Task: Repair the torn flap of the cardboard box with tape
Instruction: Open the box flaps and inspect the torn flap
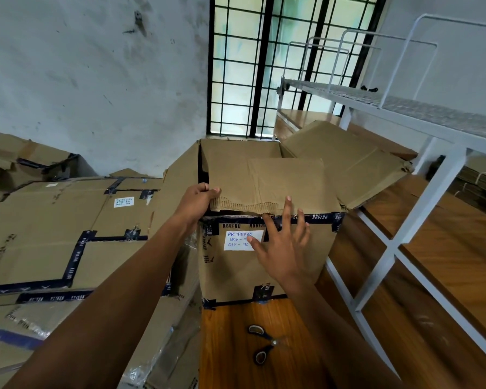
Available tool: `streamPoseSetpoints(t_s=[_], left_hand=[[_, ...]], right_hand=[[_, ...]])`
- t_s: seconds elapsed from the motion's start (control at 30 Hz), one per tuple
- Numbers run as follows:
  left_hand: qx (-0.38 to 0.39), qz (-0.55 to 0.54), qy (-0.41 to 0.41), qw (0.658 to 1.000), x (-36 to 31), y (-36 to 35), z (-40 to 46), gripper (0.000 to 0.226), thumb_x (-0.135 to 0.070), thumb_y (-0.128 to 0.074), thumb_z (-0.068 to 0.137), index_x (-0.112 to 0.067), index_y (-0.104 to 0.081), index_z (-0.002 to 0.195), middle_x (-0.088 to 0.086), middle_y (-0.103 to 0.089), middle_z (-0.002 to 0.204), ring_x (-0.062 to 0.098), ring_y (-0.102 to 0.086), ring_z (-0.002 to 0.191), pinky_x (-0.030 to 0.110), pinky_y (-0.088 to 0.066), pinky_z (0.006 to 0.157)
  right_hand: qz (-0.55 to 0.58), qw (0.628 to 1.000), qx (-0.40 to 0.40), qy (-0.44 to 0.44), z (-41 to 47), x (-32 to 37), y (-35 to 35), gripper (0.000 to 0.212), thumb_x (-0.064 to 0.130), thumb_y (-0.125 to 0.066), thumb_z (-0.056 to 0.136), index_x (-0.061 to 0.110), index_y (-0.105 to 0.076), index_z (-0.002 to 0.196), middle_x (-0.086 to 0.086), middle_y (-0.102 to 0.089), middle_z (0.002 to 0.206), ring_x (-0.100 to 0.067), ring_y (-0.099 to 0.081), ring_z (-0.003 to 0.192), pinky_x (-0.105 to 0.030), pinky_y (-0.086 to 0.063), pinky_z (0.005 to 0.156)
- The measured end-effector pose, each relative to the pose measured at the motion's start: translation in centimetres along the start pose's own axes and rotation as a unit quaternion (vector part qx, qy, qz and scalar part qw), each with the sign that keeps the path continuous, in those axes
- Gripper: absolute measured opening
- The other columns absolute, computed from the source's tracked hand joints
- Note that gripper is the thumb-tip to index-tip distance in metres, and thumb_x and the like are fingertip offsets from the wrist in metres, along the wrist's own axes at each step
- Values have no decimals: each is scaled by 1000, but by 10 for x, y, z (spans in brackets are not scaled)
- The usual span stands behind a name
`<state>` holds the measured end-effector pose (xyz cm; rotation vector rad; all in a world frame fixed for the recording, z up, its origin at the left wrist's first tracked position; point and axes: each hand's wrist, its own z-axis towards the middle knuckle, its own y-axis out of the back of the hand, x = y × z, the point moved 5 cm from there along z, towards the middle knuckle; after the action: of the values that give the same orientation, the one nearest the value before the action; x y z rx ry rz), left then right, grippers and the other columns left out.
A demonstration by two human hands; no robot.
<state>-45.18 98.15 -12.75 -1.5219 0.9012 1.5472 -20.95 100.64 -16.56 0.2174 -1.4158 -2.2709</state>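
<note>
A brown cardboard box (236, 273) stands on the wooden floor, bound with dark blue printed tape and bearing a white handwritten label (240, 239). Its torn front flap (272, 183) lies folded over the top, with a ragged corrugated edge showing along the front. My left hand (198, 202) grips the flap's left corner. Fingers spread, my right hand (282, 242) rests on the box's front face at the top edge, its fingertips touching the torn edge. No roll of tape is in view.
Black-handled scissors (264, 345) lie on the floor in front of the box. Taped, flattened cartons (59, 234) are stacked to the left. A white metal rack (404, 175) stands to the right, and another flap (345, 161) leans toward it. A barred window (264, 66) is behind.
</note>
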Motion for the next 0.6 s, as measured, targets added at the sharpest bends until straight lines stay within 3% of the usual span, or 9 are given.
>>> streamPoseSetpoints(t_s=[0.23,0.37,0.53,0.6], left_hand=[[-6,-4,-3,1000,0,-3,3,17,-23,-67,105,-6,-70,104,20,-78,100,32,-76,95,51,-59,99],[-13,2,-7,1000,3,-2,4,29,-23,-68,104,6,-69,108,26,-77,108,29,-74,93,46,-58,94],[-17,11,-9,1000,2,0,4,25,-22,-67,103,3,-69,104,14,-74,92,26,-71,88,38,-52,79],[-18,10,-12,1000,3,0,4,31,-23,-67,104,8,-68,107,13,-71,91,25,-68,87,39,-51,80]], right_hand=[[-14,999,-12,33,6,23,3,72,83,-44,90,43,-46,150,-7,19,174,-46,-1,158,-68,-15,123],[2,997,-1,79,4,54,4,75,84,-39,91,44,-42,154,-5,29,172,-46,5,159,-69,-9,123],[34,991,26,124,2,95,-2,71,76,-54,90,44,-41,153,-4,34,170,-47,14,158,-73,-7,122],[48,989,30,139,2,106,-5,71,72,-58,90,46,-38,153,-3,33,170,-46,15,158,-73,-8,122]])
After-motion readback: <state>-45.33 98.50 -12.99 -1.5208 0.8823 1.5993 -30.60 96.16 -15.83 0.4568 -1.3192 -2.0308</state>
